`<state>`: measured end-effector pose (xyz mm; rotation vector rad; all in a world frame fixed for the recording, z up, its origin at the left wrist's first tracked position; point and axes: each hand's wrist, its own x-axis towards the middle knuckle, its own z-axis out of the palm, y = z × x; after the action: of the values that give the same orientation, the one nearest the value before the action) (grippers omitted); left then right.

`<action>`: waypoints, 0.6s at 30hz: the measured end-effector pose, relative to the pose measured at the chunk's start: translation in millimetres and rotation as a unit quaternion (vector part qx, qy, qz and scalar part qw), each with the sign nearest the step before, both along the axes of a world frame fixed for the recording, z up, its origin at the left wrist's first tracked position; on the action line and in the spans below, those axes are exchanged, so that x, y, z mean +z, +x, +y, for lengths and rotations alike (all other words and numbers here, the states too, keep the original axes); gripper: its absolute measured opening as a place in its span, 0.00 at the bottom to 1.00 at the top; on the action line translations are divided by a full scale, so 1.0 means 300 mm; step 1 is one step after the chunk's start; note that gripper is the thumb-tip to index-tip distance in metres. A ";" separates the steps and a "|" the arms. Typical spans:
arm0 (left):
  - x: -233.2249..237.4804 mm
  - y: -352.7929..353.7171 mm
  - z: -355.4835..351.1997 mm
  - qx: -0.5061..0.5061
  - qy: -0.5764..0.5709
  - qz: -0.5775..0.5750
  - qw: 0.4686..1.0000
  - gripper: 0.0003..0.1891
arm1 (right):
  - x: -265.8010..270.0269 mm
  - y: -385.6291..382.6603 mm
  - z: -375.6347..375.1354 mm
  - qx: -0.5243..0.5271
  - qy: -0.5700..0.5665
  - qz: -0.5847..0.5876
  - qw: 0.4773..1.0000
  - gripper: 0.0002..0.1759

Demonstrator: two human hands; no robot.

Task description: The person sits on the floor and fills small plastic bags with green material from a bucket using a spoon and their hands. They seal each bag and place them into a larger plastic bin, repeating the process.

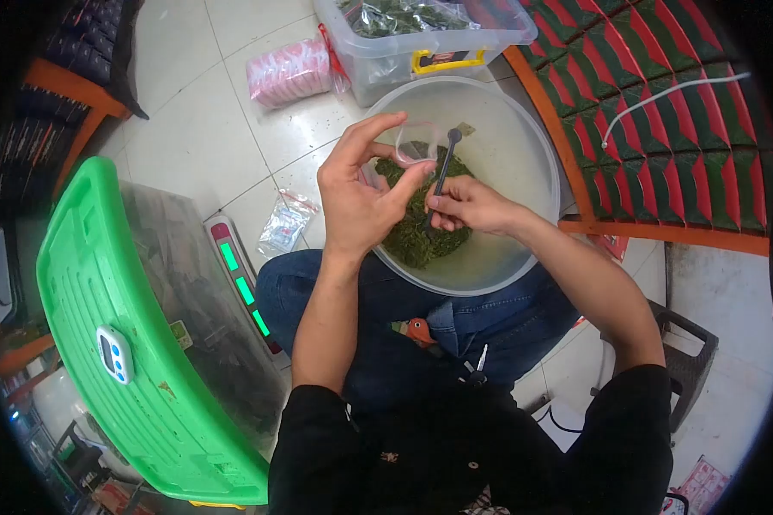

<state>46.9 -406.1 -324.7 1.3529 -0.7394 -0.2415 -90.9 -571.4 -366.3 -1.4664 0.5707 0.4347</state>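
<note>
Between the thumb and fingers of my left hand [361, 189] is a small clear plastic bag [416, 144], held up with its mouth spread. My right hand [468, 204] grips a thin black spoon [446, 163], its rounded end pointing up beside the bag. Both hands are over a large translucent round tub [515, 257] resting at my lap. Dark green shredded leaves [421, 249] lie in the tub, below the hands and partly hidden by them.
A clear bin [378, 69] with bagged leaves stands ahead. Pink packs [290, 73] and a clear packet [288, 223] lie on the floor. A scale [243, 287] and green-lidded box [137, 360] are left; a rack of red-and-green packets [653, 112] is right.
</note>
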 end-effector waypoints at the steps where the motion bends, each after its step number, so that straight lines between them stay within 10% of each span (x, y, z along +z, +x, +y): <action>1: -0.001 -0.004 -0.002 -0.001 -0.004 -0.003 1.000 0.29 | 0.019 -0.020 0.008 0.005 -0.003 -0.009 1.000 0.12; 13: 0.020 -0.040 0.003 0.022 0.014 -0.088 0.996 0.28 | 0.107 -0.162 0.000 -0.098 0.022 -0.093 0.991 0.11; 18: 0.021 -0.056 0.004 0.079 0.072 -0.153 0.982 0.27 | 0.311 -0.166 -0.087 -0.281 -0.169 -0.262 0.908 0.10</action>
<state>30.0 -405.0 -318.3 1.5989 -0.8777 0.0424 -140.7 -597.6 -273.0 -1.5759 0.6140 -0.5271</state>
